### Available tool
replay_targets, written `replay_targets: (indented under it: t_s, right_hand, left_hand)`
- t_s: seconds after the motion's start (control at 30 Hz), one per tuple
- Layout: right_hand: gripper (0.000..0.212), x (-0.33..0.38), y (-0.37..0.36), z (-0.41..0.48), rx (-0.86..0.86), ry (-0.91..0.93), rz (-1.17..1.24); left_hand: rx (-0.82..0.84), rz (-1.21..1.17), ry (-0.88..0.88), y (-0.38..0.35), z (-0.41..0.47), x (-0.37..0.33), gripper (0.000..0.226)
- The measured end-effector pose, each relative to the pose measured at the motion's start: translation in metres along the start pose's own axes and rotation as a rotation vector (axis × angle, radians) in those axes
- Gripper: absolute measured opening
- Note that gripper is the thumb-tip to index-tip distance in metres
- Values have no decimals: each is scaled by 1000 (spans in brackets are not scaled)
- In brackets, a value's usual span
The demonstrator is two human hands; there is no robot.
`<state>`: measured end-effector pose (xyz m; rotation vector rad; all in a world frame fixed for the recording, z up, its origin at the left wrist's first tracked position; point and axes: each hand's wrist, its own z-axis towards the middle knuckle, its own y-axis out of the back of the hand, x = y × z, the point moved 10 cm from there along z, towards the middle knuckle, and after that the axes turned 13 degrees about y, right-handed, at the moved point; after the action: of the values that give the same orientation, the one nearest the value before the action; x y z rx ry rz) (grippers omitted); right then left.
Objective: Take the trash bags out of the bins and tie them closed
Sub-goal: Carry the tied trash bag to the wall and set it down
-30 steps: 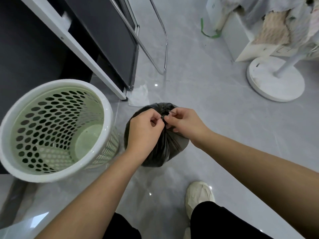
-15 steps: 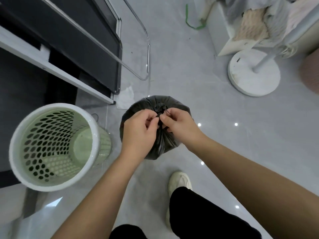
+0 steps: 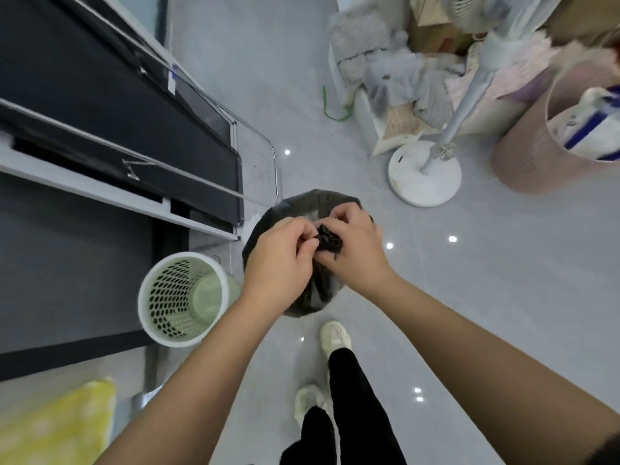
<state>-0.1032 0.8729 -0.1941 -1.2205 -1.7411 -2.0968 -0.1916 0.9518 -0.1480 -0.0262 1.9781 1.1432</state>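
Observation:
A full black trash bag [image 3: 303, 209] hangs above the grey floor in the middle of the view, held up by its gathered neck. My left hand [image 3: 280, 256] pinches the bunched plastic of the neck from the left. From the right, my right hand [image 3: 354, 243] grips the same dark knot [image 3: 328, 241], which shows between the two hands. A pale green perforated bin [image 3: 183, 298] with a white rim stands on the floor to the left of the bag, with no bag in it.
A black-and-white cabinet [image 3: 100, 135] with a chrome rail [image 3: 273, 162] runs along the left. A white fan base [image 3: 424, 174], a pink basket [image 3: 543, 152] and piled cloth [image 3: 396, 75] stand at the back right. My shoes [image 3: 333, 335] are below the bag. Yellow cloth [image 3: 57, 421] lies bottom left.
The view has risen and pulled back, so the bag and bin look smaller and lower. The bag has been lifted by its neck; both hands keep working the knot.

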Motion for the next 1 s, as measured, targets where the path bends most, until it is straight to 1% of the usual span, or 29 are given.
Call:
replay_targets:
  t_s: [0.07, 0.13, 0.23, 0.3, 0.37, 0.47, 0.5, 0.6, 0.8, 0.9, 1.0]
  right_hand:
    - [21, 9, 31, -21, -43, -19, -24]
    - [13, 11, 60, -50, -90, -49, -3]
    - [11, 12, 101, -90, -111, -71, 33]
    - [12, 4, 131, -115, -123, -86, 47]
    - [10, -9, 162, -138, -126, -89, 58]
    - [7, -37, 207, -173, -108, -93, 94]
    - [3, -47, 222, -183, -101, -80, 98]
    - [5, -84, 271, -217, -106, -71, 80]
    - [15, -165, 358, -276, -127, -66, 54]
    - [12, -207, 398, -299, -152, -92, 20]
    - [10, -251, 434, -323, -143, -119, -30]
  left_hand:
    - [12, -18, -4, 11, -17, -30, 7]
    - [66, -21, -22, 13, -38, -61, 7]
    - [183, -23, -23, 0, -69, -100, 9]
    - [260, -57, 3, -16, -88, -123, 9]
    - [321, -89, -5, -37, -108, -151, 11]
    - [338, -37, -80, -76, -135, -206, 22]
    - [330, -28, -89, -89, -142, -225, 21]
    - [323, -42, -82, -133, -159, -276, 19]
    - [372, -25, -139, -223, -192, -370, 9]
    - [378, -16, -151, -262, -199, -416, 10]
    - [415, -5, -144, -309, -201, -460, 12]
